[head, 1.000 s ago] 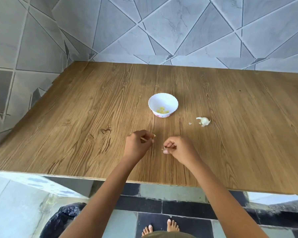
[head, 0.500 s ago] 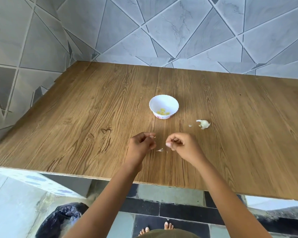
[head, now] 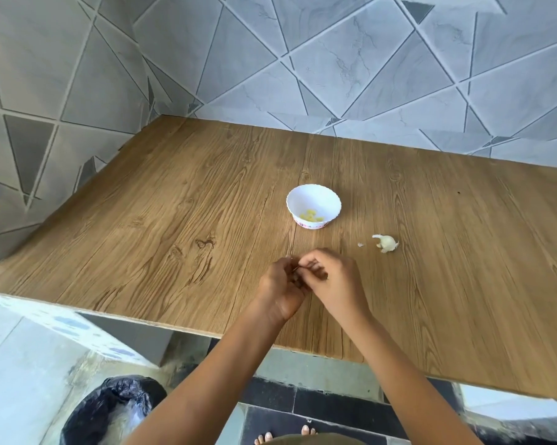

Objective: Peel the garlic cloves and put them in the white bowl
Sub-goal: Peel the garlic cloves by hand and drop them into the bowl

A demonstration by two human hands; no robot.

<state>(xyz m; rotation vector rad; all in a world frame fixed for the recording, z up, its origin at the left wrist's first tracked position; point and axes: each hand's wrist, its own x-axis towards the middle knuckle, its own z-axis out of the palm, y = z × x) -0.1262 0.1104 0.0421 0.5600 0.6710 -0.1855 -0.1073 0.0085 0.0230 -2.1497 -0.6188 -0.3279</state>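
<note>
The left hand [head: 280, 284] and right hand [head: 335, 281], apart before, now meet; both grips pinch a nearly hidden garlic clove [head: 295, 268]. The white bowl [head: 332, 200] stands beyond the grip.

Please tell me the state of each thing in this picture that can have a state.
Bowl: upright, peeled cloves inside.
Garlic: lying on the table, unpeeled.
Left hand: fingers curled, holds a clove, mostly hidden.
Right hand: fingers pinch the same clove.
Bin bag: open.
</note>
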